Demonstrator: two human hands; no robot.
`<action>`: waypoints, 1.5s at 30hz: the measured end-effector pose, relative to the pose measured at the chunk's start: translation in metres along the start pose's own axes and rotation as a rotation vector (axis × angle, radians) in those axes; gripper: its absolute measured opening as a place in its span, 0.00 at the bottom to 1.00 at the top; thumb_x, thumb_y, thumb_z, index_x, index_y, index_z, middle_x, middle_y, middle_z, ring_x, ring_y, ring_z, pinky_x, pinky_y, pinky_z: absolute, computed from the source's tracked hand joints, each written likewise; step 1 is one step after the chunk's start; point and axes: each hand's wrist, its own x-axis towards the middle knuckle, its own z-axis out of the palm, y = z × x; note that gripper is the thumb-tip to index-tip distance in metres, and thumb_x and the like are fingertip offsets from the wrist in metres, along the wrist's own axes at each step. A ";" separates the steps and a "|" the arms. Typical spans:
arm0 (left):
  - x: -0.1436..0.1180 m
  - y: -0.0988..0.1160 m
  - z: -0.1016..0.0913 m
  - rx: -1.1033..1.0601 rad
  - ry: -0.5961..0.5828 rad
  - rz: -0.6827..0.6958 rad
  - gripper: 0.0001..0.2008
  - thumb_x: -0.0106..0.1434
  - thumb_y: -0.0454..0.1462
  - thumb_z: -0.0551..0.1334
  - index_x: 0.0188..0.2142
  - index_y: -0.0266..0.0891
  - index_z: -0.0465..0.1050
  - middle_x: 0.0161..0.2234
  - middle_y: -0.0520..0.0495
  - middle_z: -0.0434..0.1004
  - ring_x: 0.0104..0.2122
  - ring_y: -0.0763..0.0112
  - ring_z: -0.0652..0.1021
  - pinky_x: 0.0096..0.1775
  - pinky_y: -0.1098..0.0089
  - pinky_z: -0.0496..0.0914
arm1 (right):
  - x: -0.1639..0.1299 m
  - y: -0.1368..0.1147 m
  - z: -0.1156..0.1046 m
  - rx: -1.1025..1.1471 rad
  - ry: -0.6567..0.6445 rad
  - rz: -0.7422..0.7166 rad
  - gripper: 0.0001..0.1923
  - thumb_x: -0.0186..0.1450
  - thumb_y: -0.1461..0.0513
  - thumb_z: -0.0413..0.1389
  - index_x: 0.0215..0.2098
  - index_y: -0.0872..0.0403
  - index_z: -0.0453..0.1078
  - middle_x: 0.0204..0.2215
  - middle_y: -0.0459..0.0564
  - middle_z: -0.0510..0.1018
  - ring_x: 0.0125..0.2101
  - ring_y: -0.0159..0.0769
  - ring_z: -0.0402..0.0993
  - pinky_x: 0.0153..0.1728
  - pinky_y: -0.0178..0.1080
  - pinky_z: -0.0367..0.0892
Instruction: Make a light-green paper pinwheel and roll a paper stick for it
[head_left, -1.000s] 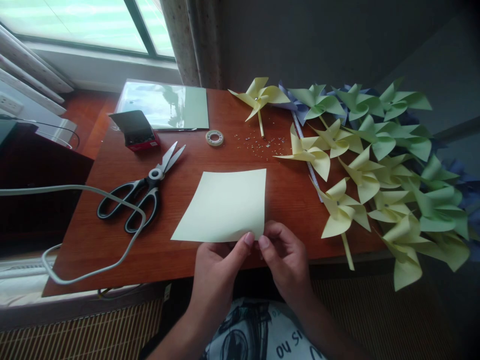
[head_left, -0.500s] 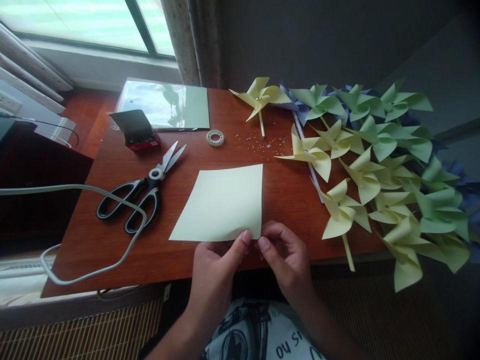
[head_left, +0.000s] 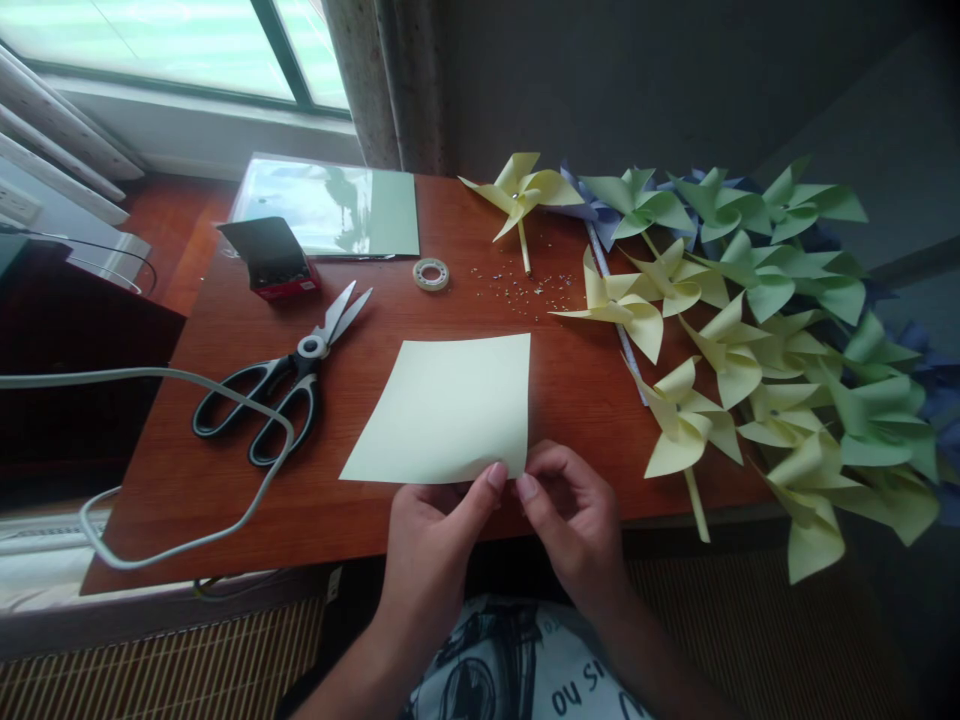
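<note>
A pale yellow-green sheet of paper (head_left: 450, 410) is held above the front of the table, its far edge tipped away from me. My left hand (head_left: 442, 535) pinches its near edge, thumb on top and fingers hidden beneath. At the near right corner, my right hand (head_left: 574, 520) grips the paper between thumb and curled fingers. Both thumb tips sit close together. To the left lie black-handled scissors (head_left: 296, 375) with their blades apart. A roll of tape (head_left: 430, 275) lies beyond the sheet.
Yellow pinwheels (head_left: 686, 418) and green pinwheels (head_left: 757, 275) crowd the table's right side, with blue ones behind. A small open box (head_left: 281, 270) and a plastic-wrapped paper pack (head_left: 330, 205) stand back left. A grey cable (head_left: 225, 552) crosses the scissors' handles. Tiny bits (head_left: 525, 290) are scattered near the back.
The far edge of the sheet has shifted slightly to the right and dipped a little. Both hands keep their hold at nearly the same spot.
</note>
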 end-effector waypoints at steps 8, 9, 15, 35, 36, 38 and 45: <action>0.000 -0.005 0.000 0.045 0.020 0.011 0.09 0.56 0.40 0.75 0.33 0.36 0.84 0.29 0.47 0.83 0.34 0.65 0.81 0.38 0.70 0.74 | 0.002 -0.006 0.005 -0.099 0.091 0.001 0.07 0.66 0.61 0.60 0.30 0.52 0.69 0.25 0.44 0.75 0.26 0.32 0.72 0.26 0.32 0.68; 0.000 -0.005 0.000 0.040 0.020 0.016 0.09 0.56 0.40 0.75 0.33 0.37 0.84 0.28 0.47 0.83 0.33 0.65 0.81 0.38 0.71 0.74 | 0.002 -0.006 0.005 -0.098 0.086 0.009 0.07 0.67 0.61 0.60 0.30 0.52 0.69 0.25 0.44 0.75 0.26 0.32 0.72 0.26 0.33 0.68; 0.002 0.001 0.000 -0.007 0.030 0.007 0.09 0.54 0.39 0.76 0.30 0.36 0.83 0.25 0.48 0.81 0.29 0.69 0.78 0.33 0.73 0.72 | 0.000 -0.004 0.000 -0.013 0.023 0.070 0.09 0.69 0.57 0.59 0.33 0.52 0.72 0.27 0.44 0.74 0.27 0.31 0.69 0.28 0.33 0.66; -0.001 0.005 0.003 -0.046 0.000 -0.018 0.07 0.55 0.38 0.76 0.30 0.37 0.83 0.25 0.51 0.79 0.27 0.73 0.76 0.33 0.75 0.72 | 0.000 0.000 0.002 0.045 -0.003 0.036 0.10 0.69 0.57 0.60 0.32 0.52 0.70 0.27 0.44 0.73 0.25 0.30 0.69 0.28 0.32 0.68; -0.001 0.005 0.003 -0.053 -0.001 -0.016 0.07 0.55 0.38 0.75 0.30 0.37 0.83 0.25 0.51 0.79 0.26 0.74 0.75 0.33 0.75 0.71 | 0.000 -0.001 0.002 0.048 -0.003 0.034 0.10 0.69 0.57 0.60 0.32 0.52 0.70 0.26 0.44 0.73 0.25 0.30 0.69 0.27 0.31 0.68; -0.001 0.005 0.004 -0.062 -0.002 -0.013 0.06 0.56 0.37 0.75 0.29 0.37 0.83 0.24 0.51 0.78 0.26 0.75 0.75 0.32 0.76 0.71 | 0.000 -0.001 0.004 0.052 0.004 0.030 0.09 0.69 0.57 0.60 0.32 0.52 0.70 0.26 0.43 0.73 0.25 0.29 0.69 0.26 0.31 0.68; -0.002 0.002 0.004 -0.060 0.001 -0.017 0.06 0.56 0.37 0.75 0.31 0.37 0.83 0.25 0.51 0.78 0.28 0.73 0.77 0.32 0.76 0.71 | 0.002 0.001 0.010 0.068 0.050 0.026 0.11 0.68 0.56 0.60 0.30 0.52 0.68 0.23 0.42 0.73 0.22 0.29 0.67 0.25 0.31 0.68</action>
